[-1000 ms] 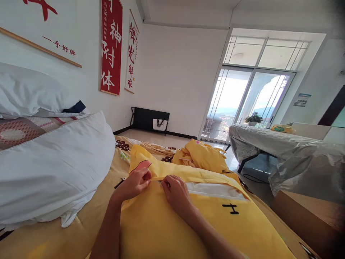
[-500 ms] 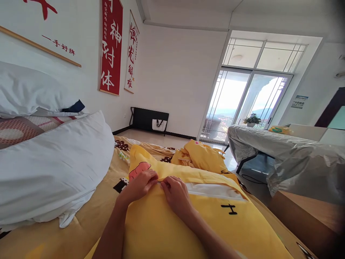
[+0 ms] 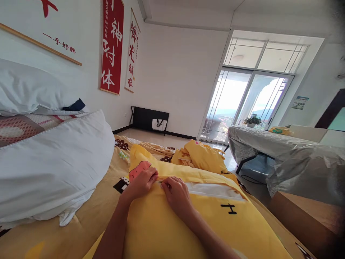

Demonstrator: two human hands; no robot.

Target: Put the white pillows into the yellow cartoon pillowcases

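Observation:
A yellow pillowcase (image 3: 161, 223) with a black letter and a pink print lies in front of me, stuffed with a white pillow (image 3: 212, 190) that shows through the long opening on the right. My left hand (image 3: 144, 181) pinches the case's edge fabric left of the opening. Close beside it, my right hand (image 3: 175, 190) is closed at a small zipper pull (image 3: 160, 182), at the left part of the opening. The fingertips of both hands partly cover the seam there.
White pillows (image 3: 54, 169) are piled on the left. Crumpled yellow fabric (image 3: 205, 156) lies beyond the pillowcase on the tan patterned bedding (image 3: 88, 216). To the right stand a plastic-covered table (image 3: 269, 144) and a brown box (image 3: 304, 212).
Both hands stay at almost the same spot on the seam. The left fingers have shifted very slightly, and a little more of the zipper pull shows between the hands.

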